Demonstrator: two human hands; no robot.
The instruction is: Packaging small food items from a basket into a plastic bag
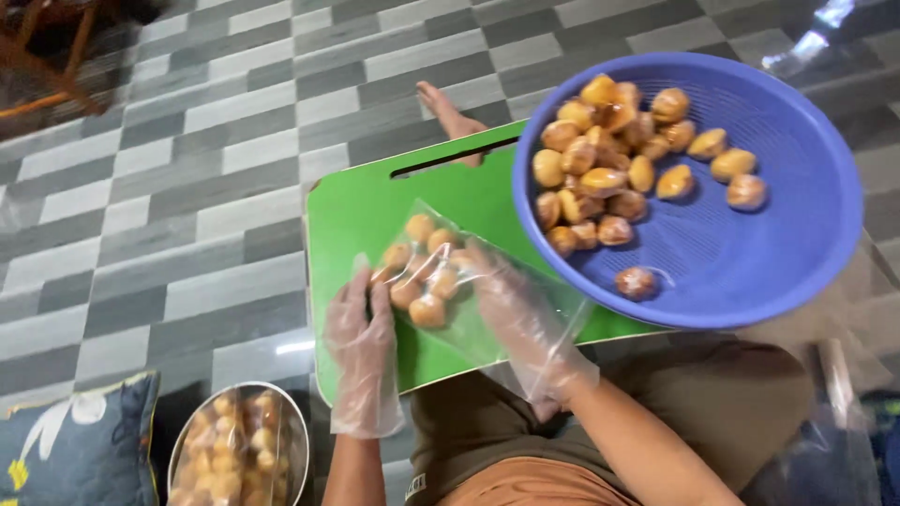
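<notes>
Both my hands wear thin clear plastic gloves. My left hand (pixel 361 342) grips the near left edge of a clear plastic bag (pixel 525 309) lying on a green lap table (pixel 356 206). Several small golden-brown round pastries (pixel 427 272) sit inside the bag. My right hand (pixel 511 309) rests on the bag's right part, fingers pointing toward the pastries. A blue perforated basket (pixel 750 253) holding several more golden pastries (pixel 609 159) rests on the table's right end.
A round metal bowl (pixel 187 440) with bagged pastries sits on the floor at lower left, beside a dark blue cushion (pixel 75 450). My bare foot (pixel 450 112) shows beyond the table. The floor is grey checkered tile (pixel 187 169). A wooden chair leg (pixel 47 66) stands at top left.
</notes>
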